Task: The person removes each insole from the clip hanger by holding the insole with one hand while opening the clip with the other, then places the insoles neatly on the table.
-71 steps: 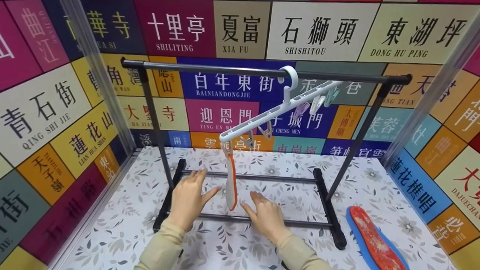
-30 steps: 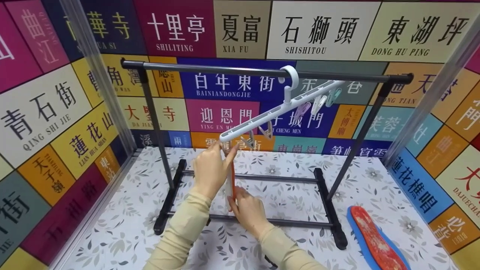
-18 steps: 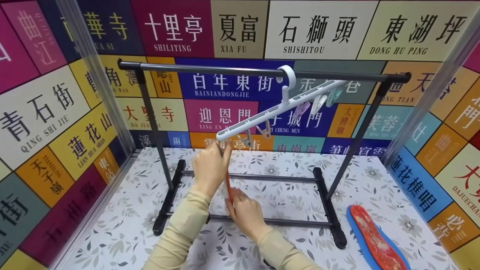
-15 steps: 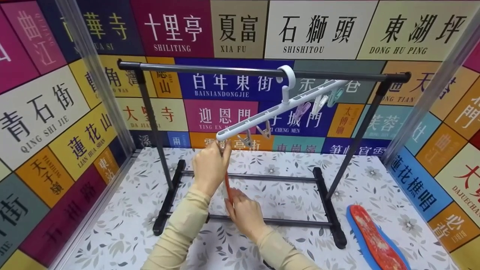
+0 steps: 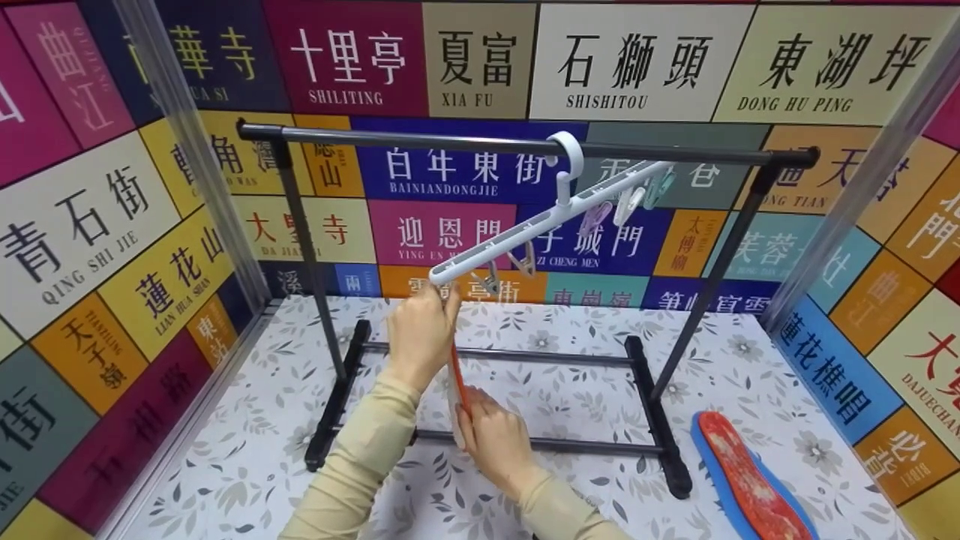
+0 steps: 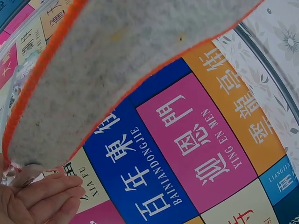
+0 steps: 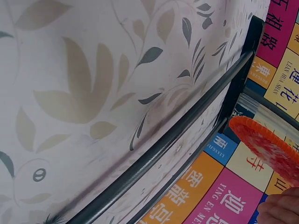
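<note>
An insole (image 5: 455, 375) with an orange edge hangs upright below the near end of a white clip hanger (image 5: 517, 234). In the left wrist view its grey felt side fills the upper left; the right wrist view shows its red side. My left hand (image 5: 417, 334) pinches the clip (image 6: 29, 174) at the top of the insole, mostly hidden by the fingers in the head view. Lower down, my right hand (image 5: 496, 442) holds the insole near its bottom end, thumb on one face and fingers on the other.
The hanger hooks over the top bar (image 5: 420, 141) of a black rack. Other clips, including a purple one (image 5: 595, 219), hang along it. A second insole, red on blue (image 5: 750, 472), lies on the floral tabletop (image 5: 247, 480) at right. Patterned walls stand close behind.
Both hands have come from apart onto the insole, the left up to the clip, the right to the lower end. Since half a second ago, hanger and insole have shifted slightly left.
</note>
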Motion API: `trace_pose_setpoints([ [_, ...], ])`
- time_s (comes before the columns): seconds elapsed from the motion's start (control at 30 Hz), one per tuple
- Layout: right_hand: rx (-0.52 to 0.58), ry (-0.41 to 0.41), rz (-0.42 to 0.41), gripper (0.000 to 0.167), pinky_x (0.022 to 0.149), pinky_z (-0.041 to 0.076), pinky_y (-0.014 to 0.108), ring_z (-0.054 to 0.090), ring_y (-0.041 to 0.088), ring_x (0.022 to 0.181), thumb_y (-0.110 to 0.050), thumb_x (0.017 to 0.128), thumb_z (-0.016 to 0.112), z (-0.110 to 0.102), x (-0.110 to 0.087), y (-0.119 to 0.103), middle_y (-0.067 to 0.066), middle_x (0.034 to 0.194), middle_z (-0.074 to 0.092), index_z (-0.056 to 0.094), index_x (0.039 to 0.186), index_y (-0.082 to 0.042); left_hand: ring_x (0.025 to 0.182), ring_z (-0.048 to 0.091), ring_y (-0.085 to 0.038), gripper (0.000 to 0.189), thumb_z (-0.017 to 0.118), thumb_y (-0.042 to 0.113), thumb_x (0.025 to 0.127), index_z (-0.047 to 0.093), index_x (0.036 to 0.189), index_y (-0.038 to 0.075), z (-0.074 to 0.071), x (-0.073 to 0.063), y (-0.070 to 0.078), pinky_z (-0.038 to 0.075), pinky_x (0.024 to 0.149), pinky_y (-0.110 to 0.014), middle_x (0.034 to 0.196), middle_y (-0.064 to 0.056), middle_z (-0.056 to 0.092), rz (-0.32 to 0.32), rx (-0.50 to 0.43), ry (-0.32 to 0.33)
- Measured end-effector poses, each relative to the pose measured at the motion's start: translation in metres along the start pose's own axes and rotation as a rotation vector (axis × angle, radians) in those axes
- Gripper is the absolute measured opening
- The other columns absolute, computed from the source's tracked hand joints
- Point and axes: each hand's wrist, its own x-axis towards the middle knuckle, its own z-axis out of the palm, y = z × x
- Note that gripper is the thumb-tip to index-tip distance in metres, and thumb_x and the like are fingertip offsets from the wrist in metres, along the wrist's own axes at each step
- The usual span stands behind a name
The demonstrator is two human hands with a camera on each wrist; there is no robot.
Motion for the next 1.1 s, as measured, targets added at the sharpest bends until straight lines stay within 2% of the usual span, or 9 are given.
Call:
trace_pose_setpoints([
  [0.13, 0.007, -0.018, 0.027, 0.022, 0.065, 0.059, 0.036, 0.074, 0.025, 0.083, -0.018, 0.092, 0.066, -0.006, -0.008, 0.002, 0.008, 0.101, 0.075, 0.071, 0.109, -0.005, 0.056, 0.063, -0.040, 0.038, 0.054, 0.033, 0.100, 0.058, 0.075, 0.005, 0.000, 0.001, 0.000, 0.050, 0.050, -0.050, 0.063, -0.018, 0.063, -0.001, 0.005, -0.009],
  [0.3, -0.022, -0.025, 0.084, 0.018, 0.057, 0.057, 0.037, 0.073, 0.027, 0.075, -0.018, 0.091, 0.067, -0.016, -0.019, 0.010, 0.007, 0.099, 0.076, 0.073, 0.103, -0.006, 0.053, 0.061, -0.036, 0.041, 0.051, 0.034, 0.102, 0.056, 0.072, 0.006, -0.001, 0.003, -0.002, 0.049, 0.048, -0.047, 0.060, -0.016, 0.061, 0.005, 0.012, -0.021],
  [0.53, -0.043, -0.072, 0.174, 0.014, 0.049, 0.054, 0.036, 0.069, 0.028, 0.061, -0.016, 0.093, 0.064, -0.032, -0.030, 0.032, 0.007, 0.083, 0.074, 0.073, 0.091, -0.006, 0.056, 0.062, -0.038, 0.037, 0.056, 0.035, 0.100, 0.057, 0.076, 0.007, -0.004, 0.005, -0.008, 0.050, 0.051, -0.050, 0.062, -0.016, 0.062, -0.016, 0.004, -0.026],
  [0.77, -0.064, -0.086, 0.196, 0.017, 0.044, 0.049, 0.034, 0.064, 0.025, 0.052, -0.014, 0.092, 0.064, -0.045, -0.041, 0.051, 0.004, 0.067, 0.066, 0.069, 0.079, -0.006, 0.056, 0.062, -0.036, 0.043, 0.054, 0.044, 0.100, 0.061, 0.077, 0.008, -0.004, 0.006, -0.016, 0.049, 0.053, -0.049, 0.064, -0.011, 0.064, -0.059, -0.015, -0.051],
  [0.93, -0.071, -0.095, 0.224, 0.024, 0.042, 0.049, 0.036, 0.062, 0.027, 0.050, -0.015, 0.092, 0.064, -0.052, -0.048, 0.058, 0.003, 0.064, 0.062, 0.063, 0.069, -0.008, 0.063, 0.067, -0.038, 0.050, 0.053, 0.054, 0.098, 0.066, 0.085, 0.007, -0.005, 0.005, -0.019, 0.051, 0.056, -0.049, 0.072, -0.012, 0.071, -0.097, -0.029, -0.056],
  [1.1, -0.070, -0.084, 0.231, 0.021, 0.044, 0.050, 0.038, 0.064, 0.029, 0.053, -0.015, 0.093, 0.064, -0.057, -0.054, 0.064, 0.006, 0.071, 0.069, 0.066, 0.073, -0.008, 0.063, 0.067, -0.039, 0.055, 0.055, 0.054, 0.096, 0.070, 0.109, 0.003, -0.003, -0.005, -0.027, 0.051, 0.056, -0.048, 0.076, -0.020, 0.071, -0.067, -0.007, -0.052],
])
